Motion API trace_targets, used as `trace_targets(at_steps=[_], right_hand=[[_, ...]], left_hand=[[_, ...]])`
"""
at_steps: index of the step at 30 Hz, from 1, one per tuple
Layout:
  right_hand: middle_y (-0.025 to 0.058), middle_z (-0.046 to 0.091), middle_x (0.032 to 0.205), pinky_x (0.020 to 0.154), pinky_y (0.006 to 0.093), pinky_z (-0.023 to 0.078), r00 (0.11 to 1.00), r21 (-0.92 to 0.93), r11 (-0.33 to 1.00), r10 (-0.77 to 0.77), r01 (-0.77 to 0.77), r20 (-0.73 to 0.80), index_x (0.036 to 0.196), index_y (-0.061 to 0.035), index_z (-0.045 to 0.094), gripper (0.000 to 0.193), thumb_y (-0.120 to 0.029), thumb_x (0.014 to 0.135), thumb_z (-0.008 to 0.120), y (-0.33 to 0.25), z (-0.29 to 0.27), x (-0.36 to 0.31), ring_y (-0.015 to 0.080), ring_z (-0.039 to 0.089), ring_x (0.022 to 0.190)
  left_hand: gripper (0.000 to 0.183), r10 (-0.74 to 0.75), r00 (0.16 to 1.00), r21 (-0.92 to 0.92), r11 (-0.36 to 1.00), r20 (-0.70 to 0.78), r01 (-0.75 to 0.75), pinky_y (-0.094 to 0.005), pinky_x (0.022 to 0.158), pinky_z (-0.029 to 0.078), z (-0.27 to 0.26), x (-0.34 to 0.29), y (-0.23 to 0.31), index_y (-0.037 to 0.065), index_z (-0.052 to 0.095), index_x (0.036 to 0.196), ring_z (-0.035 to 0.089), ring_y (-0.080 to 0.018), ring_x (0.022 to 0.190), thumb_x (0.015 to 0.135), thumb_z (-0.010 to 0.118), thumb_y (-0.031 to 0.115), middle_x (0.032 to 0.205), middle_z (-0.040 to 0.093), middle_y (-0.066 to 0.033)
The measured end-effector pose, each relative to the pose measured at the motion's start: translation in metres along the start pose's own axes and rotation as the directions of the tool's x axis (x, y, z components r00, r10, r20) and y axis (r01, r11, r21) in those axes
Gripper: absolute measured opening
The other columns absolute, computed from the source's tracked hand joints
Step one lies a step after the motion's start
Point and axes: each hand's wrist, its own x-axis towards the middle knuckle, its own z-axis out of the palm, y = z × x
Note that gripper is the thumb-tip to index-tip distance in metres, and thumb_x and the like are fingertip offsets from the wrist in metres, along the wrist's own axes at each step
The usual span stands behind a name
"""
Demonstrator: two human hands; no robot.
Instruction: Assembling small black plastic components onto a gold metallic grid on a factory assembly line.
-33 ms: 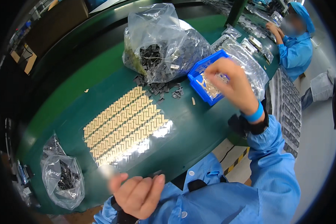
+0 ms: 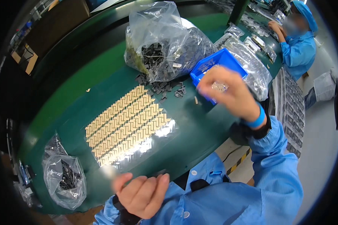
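My right hand (image 2: 231,92) is over the near end of a blue plastic bin (image 2: 229,60), its fingers curled in and their tips blurred. Small pale pieces (image 2: 219,86) lie in the bin, partly hidden by this hand. Whatever is between the fingertips cannot be made out. Low in the picture, my left hand (image 2: 142,195) is closed, with a small dark piece (image 2: 160,173) at its fingertips. Beyond it lies a clear sheet bearing rows of small cream pieces (image 2: 125,123) in a zigzag pattern, its near strip glossy with glare.
A large clear bag (image 2: 165,48) of dark grey pieces stands at the back, with loose dark pieces (image 2: 163,88) spilled before it. A smaller bag (image 2: 65,182) is at left. One pale piece (image 2: 196,100) lies by the bin. Another person (image 2: 298,41) works far right.
My right hand has shifted down and slightly left, from over the bin's middle toward its near edge. The left hand has hardly moved.
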Motion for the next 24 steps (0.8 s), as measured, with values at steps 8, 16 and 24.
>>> trace_targets(at_steps=[8,16,24], right_hand=[[0.0055,0.057,0.077,0.068,0.0286,0.041,0.856,0.629,0.742,-0.148,-0.235,0.494,0.081,-0.0006,0.059,0.018,-0.018,0.080,0.059,-0.039,0.055,-0.024,0.0155,0.050,0.073],[0.0031,0.057,0.074,0.063,0.0252,0.041,0.837,0.617,0.708,-0.066,-0.344,0.543,0.080,-0.0005,0.059,0.018,-0.019,0.080,0.060,-0.039,0.057,-0.027,0.0106,0.048,0.069],[0.0033,0.053,0.074,0.062,0.0245,0.041,0.934,0.559,0.802,-0.005,-0.211,0.359,0.078,-0.0002,0.056,0.013,-0.013,0.079,0.058,-0.035,0.048,-0.035,0.0101,0.049,0.069]], left_hand=[[0.017,0.088,0.996,0.096,0.991,0.000,-0.088,-0.0346,0.081,0.037,0.015,-0.008,0.003,0.016,0.066,0.082,0.047,-0.0102,0.073,0.066,0.068,0.010,0.074,0.049,0.0044],[0.018,0.113,0.994,0.122,0.986,-0.009,-0.111,-0.0351,0.081,0.037,0.019,-0.006,0.002,0.015,0.066,0.083,0.047,-0.0097,0.072,0.066,0.068,0.009,0.075,0.049,0.0042],[0.022,0.085,0.994,0.091,0.992,0.074,-0.091,-0.0372,0.080,0.037,0.031,0.016,0.003,0.012,0.065,0.086,0.050,-0.0121,0.073,0.064,0.069,0.011,0.078,0.050,0.0007]])
